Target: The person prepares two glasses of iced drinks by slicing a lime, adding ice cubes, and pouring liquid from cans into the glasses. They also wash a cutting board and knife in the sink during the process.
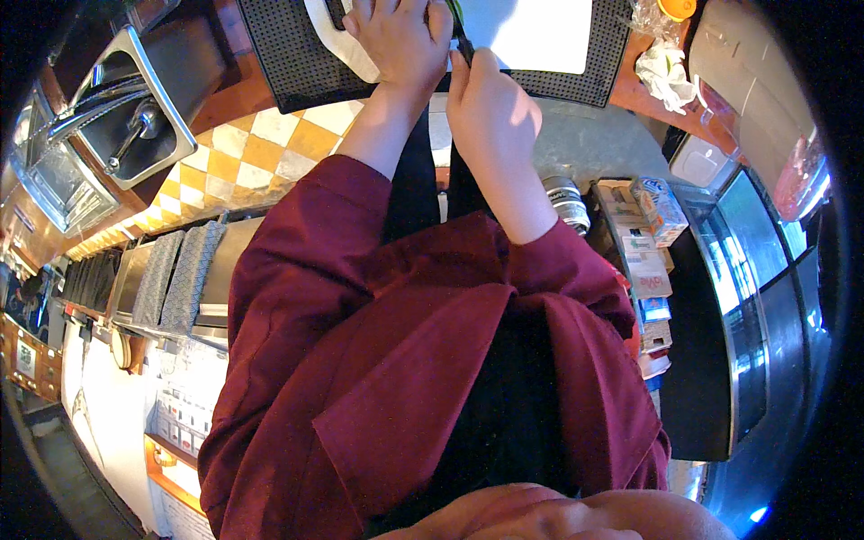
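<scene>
My right hand [496,101] grips a slim black-handled tool [466,47] that looks like a knife; its far end runs up to the picture's top edge. Something green [457,11] shows beside it, mostly cut off. Left of the tool is my left hand [405,40], palm down with bent fingers; whether it holds anything is hidden. Under and right of the hands lies a white cutting board [547,34], partly in bright light. A pale rounded piece with a dark slot [354,57] shows beneath my left hand. Both rest on a black perforated mat [297,67].
A steel sink [169,128] with a faucet [101,98] stands to the left. At right on the wooden counter [638,54] lie crumpled plastic [665,74] and an orange lid [677,8]. A large can [567,202] and a row of boxes [644,260] are lower right.
</scene>
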`<action>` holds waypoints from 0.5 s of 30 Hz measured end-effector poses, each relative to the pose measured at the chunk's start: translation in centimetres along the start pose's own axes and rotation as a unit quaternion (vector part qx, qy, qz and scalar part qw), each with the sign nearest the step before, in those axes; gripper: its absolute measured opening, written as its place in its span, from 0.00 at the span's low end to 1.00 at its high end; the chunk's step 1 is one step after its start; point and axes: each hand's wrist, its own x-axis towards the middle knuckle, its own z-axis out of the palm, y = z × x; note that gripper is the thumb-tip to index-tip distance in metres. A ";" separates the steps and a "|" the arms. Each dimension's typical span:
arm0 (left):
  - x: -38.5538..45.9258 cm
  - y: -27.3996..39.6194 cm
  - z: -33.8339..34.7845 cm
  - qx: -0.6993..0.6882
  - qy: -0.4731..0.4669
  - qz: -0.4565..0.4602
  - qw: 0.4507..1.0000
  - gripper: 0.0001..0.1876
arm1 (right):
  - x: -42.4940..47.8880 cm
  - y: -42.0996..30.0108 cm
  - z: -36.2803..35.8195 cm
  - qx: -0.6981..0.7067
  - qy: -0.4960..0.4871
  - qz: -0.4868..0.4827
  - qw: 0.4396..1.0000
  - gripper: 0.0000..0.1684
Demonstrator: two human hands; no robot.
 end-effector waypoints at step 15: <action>1.7 1.5 -1.0 0.046 -0.001 -0.031 0.998 0.07 | -3.3 0.8 -4.3 -0.018 -0.049 0.028 0.998 0.18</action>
